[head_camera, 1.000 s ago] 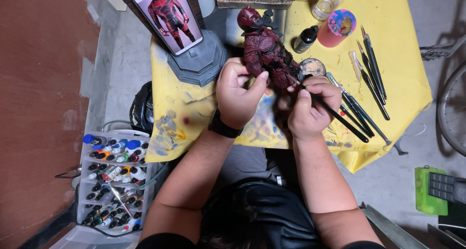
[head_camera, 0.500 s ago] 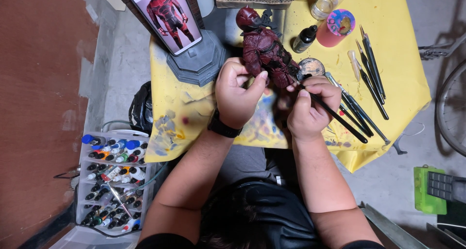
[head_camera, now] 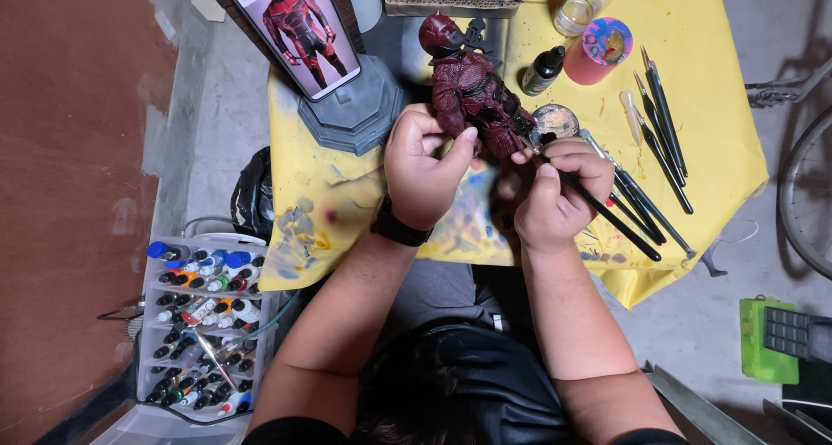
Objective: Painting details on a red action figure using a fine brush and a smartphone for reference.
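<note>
We work over the bench (head_camera: 693,107), draped in a paint-smeared yellow cloth; at its far left a phone (head_camera: 299,29) showing a red-suited reference picture leans on a grey hexagonal base (head_camera: 355,116); on the floor to the left stands a clear rack of paint bottles (head_camera: 204,324). The dark red figure (head_camera: 472,90) lies tilted over the middle of the bench, head away from us; our left hand (head_camera: 425,172) is closed on its lower body, thumb pressed against the side, and our right hand (head_camera: 555,202) pinches a black-handled paintbrush (head_camera: 598,207) whose tip meets the figure near the hip. Spare brushes (head_camera: 659,124) lie just right of it; a small black bottle (head_camera: 543,70), a pink paint pot (head_camera: 602,51) and a round palette dish (head_camera: 555,120) sit near the figure.

To do this stroke well, we judge that the left hand should hold firm and steady while the right rests its heel for support and moves only the tip, lightly; a slip would smear neighbouring areas.

Against the earlier frame, almost nothing differs; both hands hold the same grips, and the figure sits a shade differently in view.
</note>
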